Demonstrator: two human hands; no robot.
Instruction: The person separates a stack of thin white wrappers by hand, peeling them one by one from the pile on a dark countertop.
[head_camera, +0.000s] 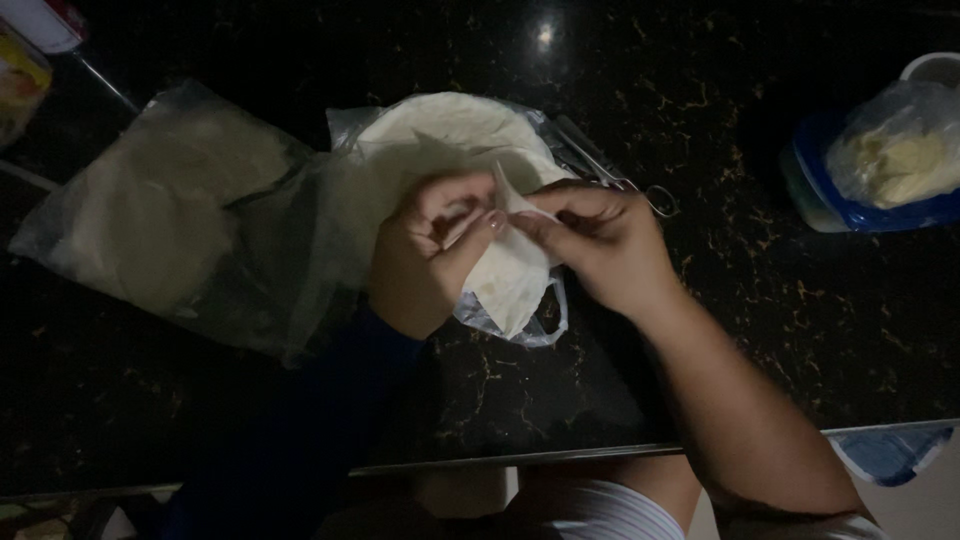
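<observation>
Two bare hands meet over a dark, gold-flecked stone counter (760, 300). The left hand (425, 255), its forearm in a dark blue sleeve (320, 430), and the right hand (605, 245) are drawn close together, each pinching with thumb and fingertips the lifted edge of a thin, pale, round flatbread sheet (505, 275). The fingertips of the two hands are almost touching at the fold, and both are closed on the sheet rather than open.

The sheet belongs to a stack of the same pale rounds (440, 135) lying partly inside a clear plastic bag (345, 130) at the middle of the counter, directly beneath the hands; the bag's loose end curls out below the hands toward the counter's near edge. Just beside the stack, to the right, lies a thin metal utensil with a looped end (625, 183); what kind it is cannot be made out in the low light.

To the left, touching the first bag, rests a second, larger clear plastic bag (165, 215) holding more pale flat rounds. Well apart, at the right edge of the view, stands a blue plastic tub (850, 212) with a clear bag of yellowish lumps (900, 150) sitting in it. Colourful packaging (20, 75) shows dimly in the far left corner. The room is dark, and detail is soft.
</observation>
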